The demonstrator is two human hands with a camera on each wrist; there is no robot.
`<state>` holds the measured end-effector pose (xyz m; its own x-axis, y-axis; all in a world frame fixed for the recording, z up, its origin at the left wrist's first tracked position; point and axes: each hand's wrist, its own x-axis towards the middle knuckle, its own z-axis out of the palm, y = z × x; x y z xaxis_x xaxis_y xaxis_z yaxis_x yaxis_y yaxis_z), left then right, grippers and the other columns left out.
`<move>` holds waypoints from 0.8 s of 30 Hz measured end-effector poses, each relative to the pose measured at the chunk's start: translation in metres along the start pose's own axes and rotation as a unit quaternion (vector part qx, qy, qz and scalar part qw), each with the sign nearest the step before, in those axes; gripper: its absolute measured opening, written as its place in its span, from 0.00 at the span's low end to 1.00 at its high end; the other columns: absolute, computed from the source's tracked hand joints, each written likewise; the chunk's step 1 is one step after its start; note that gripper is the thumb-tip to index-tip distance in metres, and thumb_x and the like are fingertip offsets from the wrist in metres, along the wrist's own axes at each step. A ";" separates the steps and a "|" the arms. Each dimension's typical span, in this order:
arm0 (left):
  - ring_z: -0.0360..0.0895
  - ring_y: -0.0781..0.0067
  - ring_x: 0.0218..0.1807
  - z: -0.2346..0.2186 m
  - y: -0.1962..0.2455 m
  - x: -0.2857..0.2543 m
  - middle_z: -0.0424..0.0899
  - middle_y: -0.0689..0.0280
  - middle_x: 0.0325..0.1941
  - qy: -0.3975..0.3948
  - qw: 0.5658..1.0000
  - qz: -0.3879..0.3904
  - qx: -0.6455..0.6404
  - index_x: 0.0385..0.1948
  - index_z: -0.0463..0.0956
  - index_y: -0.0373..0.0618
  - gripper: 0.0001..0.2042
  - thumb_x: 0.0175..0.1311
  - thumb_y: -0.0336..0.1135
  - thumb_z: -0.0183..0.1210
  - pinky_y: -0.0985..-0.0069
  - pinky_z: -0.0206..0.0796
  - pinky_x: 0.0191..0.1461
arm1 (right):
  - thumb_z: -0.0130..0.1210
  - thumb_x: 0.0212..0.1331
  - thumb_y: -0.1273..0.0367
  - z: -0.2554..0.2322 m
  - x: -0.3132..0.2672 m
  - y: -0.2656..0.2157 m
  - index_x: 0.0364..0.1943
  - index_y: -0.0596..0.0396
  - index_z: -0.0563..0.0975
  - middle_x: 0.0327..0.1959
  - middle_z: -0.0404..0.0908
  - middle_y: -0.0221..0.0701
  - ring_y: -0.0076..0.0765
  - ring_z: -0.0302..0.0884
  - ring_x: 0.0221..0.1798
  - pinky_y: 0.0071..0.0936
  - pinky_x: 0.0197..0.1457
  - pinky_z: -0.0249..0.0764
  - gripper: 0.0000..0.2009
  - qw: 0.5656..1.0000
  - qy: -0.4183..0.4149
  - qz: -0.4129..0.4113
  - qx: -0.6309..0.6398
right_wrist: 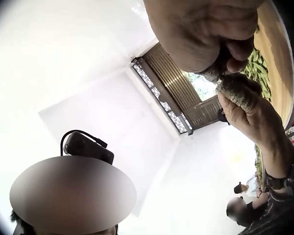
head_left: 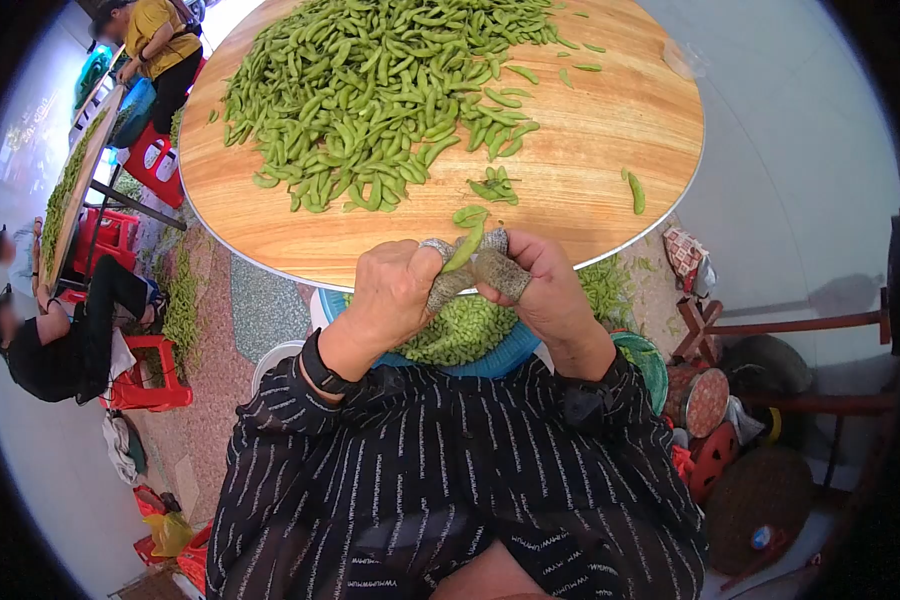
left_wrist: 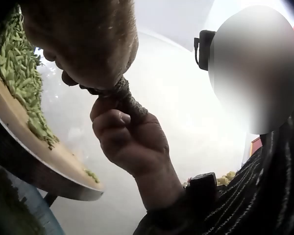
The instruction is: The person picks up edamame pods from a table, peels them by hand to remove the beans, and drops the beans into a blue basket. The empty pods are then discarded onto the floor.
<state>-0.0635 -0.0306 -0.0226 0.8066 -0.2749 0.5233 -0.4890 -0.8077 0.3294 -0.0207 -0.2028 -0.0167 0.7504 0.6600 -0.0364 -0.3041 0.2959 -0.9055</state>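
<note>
Just in front of the round table's near edge, both hands meet at a green soybean pod. My left hand pinches the pod between wrapped thumb and finger. On its other side the right hand has its curled fingers and thumb up against the pod, pinching there too. Grey speckled wraps cover the thumbs and forefingers. In the left wrist view the right hand shows its curled fingers, while the pod is hidden. Below the hands, shelled green beans fill a blue basin.
A big heap of pods covers the far left of the wooden table, with a few loose pods at right. A green basket stands by the right sleeve. Red stools and seated people are at left.
</note>
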 end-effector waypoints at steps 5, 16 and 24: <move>0.68 0.57 0.18 0.003 0.000 -0.001 0.68 0.61 0.14 0.003 0.999 0.020 0.026 0.26 0.69 0.41 0.13 0.37 0.33 0.60 0.67 0.58 0.21 | 0.49 0.52 0.73 0.002 0.000 0.002 0.31 0.57 0.73 0.23 0.71 0.20 0.13 0.62 0.24 0.11 0.26 0.58 0.04 0.999 0.029 -0.016 -0.018; 0.70 0.67 0.20 0.017 0.007 -0.011 0.72 0.62 0.17 0.021 0.911 -0.160 -0.378 0.27 0.68 0.38 0.09 0.55 0.36 0.52 0.79 0.60 0.23 | 0.51 0.52 0.73 0.002 0.005 0.019 0.32 0.58 0.73 0.25 0.72 0.22 0.14 0.64 0.24 0.13 0.27 0.60 0.05 0.998 0.020 -0.056 -0.015; 0.57 0.85 0.18 0.012 0.000 -0.011 0.65 0.73 0.17 -0.072 0.606 -0.366 -0.703 0.28 0.69 0.43 0.17 0.60 0.50 0.45 0.86 0.48 0.22 | 0.51 0.51 0.73 -0.010 0.010 0.021 0.33 0.58 0.73 0.27 0.74 0.23 0.15 0.67 0.26 0.13 0.28 0.62 0.05 0.998 -0.029 -0.062 0.003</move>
<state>-0.0683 -0.0336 -0.0384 0.9495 -0.2347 -0.2083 0.2989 0.4739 0.8283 -0.0138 -0.1964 -0.0400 0.7476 0.6564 0.1007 -0.2146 0.3823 -0.8987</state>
